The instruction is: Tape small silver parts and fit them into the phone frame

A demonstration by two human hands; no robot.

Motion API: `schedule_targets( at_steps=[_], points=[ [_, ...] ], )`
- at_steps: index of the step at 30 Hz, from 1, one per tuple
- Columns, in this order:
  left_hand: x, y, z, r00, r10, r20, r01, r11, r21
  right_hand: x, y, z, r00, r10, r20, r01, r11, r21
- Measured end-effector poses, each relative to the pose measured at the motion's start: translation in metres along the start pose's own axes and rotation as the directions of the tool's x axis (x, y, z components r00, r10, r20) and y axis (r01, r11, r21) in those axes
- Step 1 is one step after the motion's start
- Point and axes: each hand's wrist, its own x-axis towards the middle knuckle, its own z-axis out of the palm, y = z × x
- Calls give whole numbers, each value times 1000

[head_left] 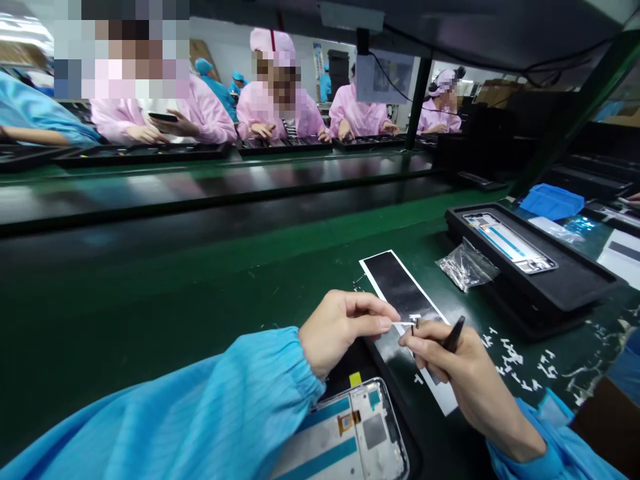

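My left hand (345, 327) pinches a thin white strip (403, 324) between thumb and forefinger. My right hand (450, 360) is closed around black tweezers (454, 335), whose tips meet the strip's right end. Below both hands lies a long black sheet with white edges (400, 283). A small white T-shaped scrap (418, 379) rests near its lower left edge. Under my left forearm a silver phone frame (370, 427) with blue strips and a yellow tab sits in a dark tray; my sleeve hides part of it.
Several white scraps (510, 357) are scattered right of my right hand. A plastic bag of small metal parts (465, 265) lies beside a black foam tray (575, 287) holding another phone frame (510, 241). Behind stands a blue bin (553, 200). Co-workers in pink sit across the conveyor (200, 193).
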Motion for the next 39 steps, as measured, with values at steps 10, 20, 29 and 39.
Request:
schedule_targets(
  at_steps=[10, 20, 29, 39],
  points=[
    [-2, -9, -8, 1000, 0, 7, 0, 994, 107, 10, -5, 2, 998, -45, 41, 54, 963, -265],
    [25, -44, -57, 893, 426, -145, -152, 590, 793, 6, 3, -5, 987, 159, 6, -157, 976, -149],
    [-19, -26, 24, 190, 839, 510, -683, -260, 682, -22, -16, -5, 946, 280, 164, -306, 938, 161],
    [-24, -16, 26, 898, 343, 275, -439, 673, 595, -46, 8, -11, 965, -131, -227, 125, 991, -41]
  ],
)
